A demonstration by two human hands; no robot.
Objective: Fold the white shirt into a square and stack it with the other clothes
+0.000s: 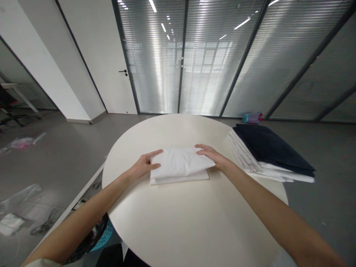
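Note:
A folded white cloth [179, 163] lies on the round white table [178, 218], its upper layer a little askew over the lower one. My left hand [143, 164] grips the cloth's left side, thumb on top and some fingers out of sight. At the right side, my right hand [210, 155] has its thumb and fingers closed on the cloth's upper layer, lifting that corner slightly. To the right of my right hand sits a stack of folded white cloths [241, 155] topped with a dark navy cloth [271, 146].
The stack overhangs the table's right edge. Below the table's left edge stands a blue basket [103, 237] with a black bag. Cables [44, 224] and clear plastic [22, 196] litter the floor at left. Behind are a door [97, 55], glass panels and a tipped-over bin [252, 118].

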